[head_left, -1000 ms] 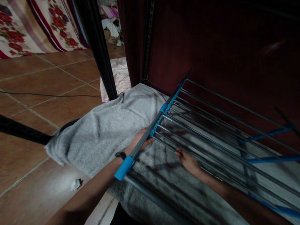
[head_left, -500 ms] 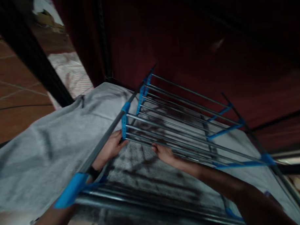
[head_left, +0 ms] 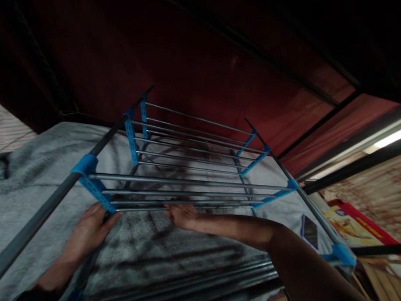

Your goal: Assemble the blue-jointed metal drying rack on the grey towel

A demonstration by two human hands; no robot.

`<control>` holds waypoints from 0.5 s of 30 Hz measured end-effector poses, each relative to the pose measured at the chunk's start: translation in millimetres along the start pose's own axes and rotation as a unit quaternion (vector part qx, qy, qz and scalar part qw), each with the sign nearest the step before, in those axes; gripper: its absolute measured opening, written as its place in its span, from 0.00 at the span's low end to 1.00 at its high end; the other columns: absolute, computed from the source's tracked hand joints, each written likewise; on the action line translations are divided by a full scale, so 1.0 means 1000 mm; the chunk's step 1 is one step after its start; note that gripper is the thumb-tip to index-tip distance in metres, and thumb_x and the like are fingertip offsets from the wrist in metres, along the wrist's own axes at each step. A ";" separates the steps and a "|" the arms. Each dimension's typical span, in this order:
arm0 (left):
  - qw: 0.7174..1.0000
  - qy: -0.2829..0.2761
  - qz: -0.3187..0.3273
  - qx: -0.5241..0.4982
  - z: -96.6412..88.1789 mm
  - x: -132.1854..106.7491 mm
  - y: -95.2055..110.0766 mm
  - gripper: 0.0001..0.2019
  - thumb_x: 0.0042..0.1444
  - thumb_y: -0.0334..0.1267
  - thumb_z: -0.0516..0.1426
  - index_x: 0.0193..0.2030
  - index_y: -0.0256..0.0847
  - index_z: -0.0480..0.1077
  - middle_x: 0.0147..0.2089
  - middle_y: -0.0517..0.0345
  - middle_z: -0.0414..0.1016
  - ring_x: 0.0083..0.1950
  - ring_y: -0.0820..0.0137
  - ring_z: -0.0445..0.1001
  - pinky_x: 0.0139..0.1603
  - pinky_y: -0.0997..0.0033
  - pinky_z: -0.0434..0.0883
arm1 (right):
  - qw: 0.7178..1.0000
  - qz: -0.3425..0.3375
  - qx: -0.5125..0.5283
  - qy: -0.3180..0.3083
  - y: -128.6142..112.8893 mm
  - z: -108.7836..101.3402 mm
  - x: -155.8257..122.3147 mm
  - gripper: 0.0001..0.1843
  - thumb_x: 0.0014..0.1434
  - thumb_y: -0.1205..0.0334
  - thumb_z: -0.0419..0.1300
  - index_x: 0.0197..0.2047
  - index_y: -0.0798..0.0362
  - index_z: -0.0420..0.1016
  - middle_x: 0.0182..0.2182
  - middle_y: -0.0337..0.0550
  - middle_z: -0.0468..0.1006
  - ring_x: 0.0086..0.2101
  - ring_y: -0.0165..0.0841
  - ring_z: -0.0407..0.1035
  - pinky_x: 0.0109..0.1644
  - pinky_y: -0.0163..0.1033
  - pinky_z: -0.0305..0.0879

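A grey towel (head_left: 37, 173) lies spread over the lower tier of a drying rack, under a tier of grey metal rods (head_left: 194, 168) joined by blue plastic brackets. My left hand (head_left: 86, 229) rests flat on the towel just below the left blue bracket (head_left: 96, 189), fingers stretched out. Beneath the front rods, my right hand (head_left: 183, 214) also lies on the towel, its fingers partly hidden behind the rods but looking extended. Neither hand holds anything.
A dark red fabric wall (head_left: 184, 59) closes off the back. A dark phone-like object (head_left: 310, 232) lies on the towel at the right. A red and yellow box (head_left: 357, 224) sits to the far right. Striped cloth (head_left: 5, 131) shows at the left edge.
The view has swung right and up, so the tiled floor has left the picture. Both hands stay on the towel under the rods, seemingly sliding along it.
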State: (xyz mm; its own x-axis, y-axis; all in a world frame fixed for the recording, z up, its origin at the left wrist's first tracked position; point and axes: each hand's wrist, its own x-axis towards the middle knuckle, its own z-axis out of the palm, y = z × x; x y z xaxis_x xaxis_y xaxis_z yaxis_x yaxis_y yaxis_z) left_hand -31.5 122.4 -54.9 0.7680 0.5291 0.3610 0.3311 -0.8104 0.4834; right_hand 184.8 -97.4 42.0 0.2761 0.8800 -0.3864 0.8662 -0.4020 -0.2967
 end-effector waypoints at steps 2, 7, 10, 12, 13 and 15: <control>1.000 -0.002 0.000 0.002 0.001 0.000 -0.002 0.22 0.62 0.58 0.48 0.42 0.42 0.70 0.45 0.46 0.74 0.50 0.53 0.73 0.55 0.53 0.70 | 1.000 -0.013 0.001 -0.002 0.001 0.000 -0.001 0.25 0.70 0.49 0.43 0.66 0.44 0.63 0.56 0.41 0.76 0.54 0.36 0.71 0.57 0.45 0.69; 1.000 -0.005 -0.002 0.002 0.002 -0.001 -0.003 0.22 0.62 0.57 0.48 0.43 0.41 0.70 0.46 0.45 0.74 0.52 0.52 0.72 0.56 0.52 0.70 | 0.999 -0.032 0.003 0.005 0.005 0.002 -0.002 0.27 0.70 0.51 0.42 0.68 0.48 0.59 0.60 0.44 0.73 0.57 0.38 0.69 0.61 0.46 0.65; 1.000 -0.009 -0.005 -0.002 0.001 0.000 -0.001 0.22 0.62 0.57 0.48 0.43 0.40 0.70 0.46 0.45 0.74 0.51 0.52 0.73 0.56 0.51 0.70 | 0.999 -0.034 0.002 0.011 0.007 0.006 0.001 0.25 0.70 0.53 0.41 0.66 0.48 0.62 0.58 0.44 0.74 0.56 0.37 0.69 0.59 0.45 0.66; 1.000 -0.006 -0.006 0.000 0.000 0.001 0.002 0.23 0.61 0.58 0.47 0.42 0.40 0.71 0.45 0.44 0.74 0.50 0.51 0.73 0.55 0.51 0.71 | 0.999 -0.035 0.001 0.017 0.007 0.010 0.004 0.25 0.71 0.54 0.41 0.65 0.49 0.64 0.57 0.44 0.75 0.56 0.37 0.69 0.58 0.44 0.67; 1.000 -0.006 -0.005 0.001 0.000 0.001 0.002 0.23 0.61 0.58 0.47 0.42 0.40 0.71 0.44 0.45 0.74 0.50 0.51 0.73 0.54 0.51 0.71 | 0.999 -0.037 0.000 0.020 0.007 0.011 0.005 0.25 0.71 0.53 0.41 0.64 0.50 0.64 0.57 0.44 0.75 0.56 0.37 0.69 0.57 0.43 0.67; 1.000 -0.007 -0.003 0.002 -0.001 0.001 0.004 0.23 0.61 0.58 0.47 0.41 0.40 0.71 0.44 0.46 0.75 0.49 0.52 0.74 0.54 0.52 0.71 | 0.999 -0.040 -0.003 0.024 0.006 0.011 0.006 0.24 0.71 0.54 0.42 0.64 0.51 0.63 0.56 0.46 0.75 0.55 0.37 0.70 0.57 0.43 0.68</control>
State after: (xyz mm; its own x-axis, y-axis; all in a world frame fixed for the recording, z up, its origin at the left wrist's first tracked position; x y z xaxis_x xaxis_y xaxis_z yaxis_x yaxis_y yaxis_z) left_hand -29.9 120.4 -51.4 0.7736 0.5309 0.3460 0.3382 -0.8077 0.4829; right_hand 187.3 -97.4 28.0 0.2254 0.9207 -0.3185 0.8893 -0.3280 -0.3189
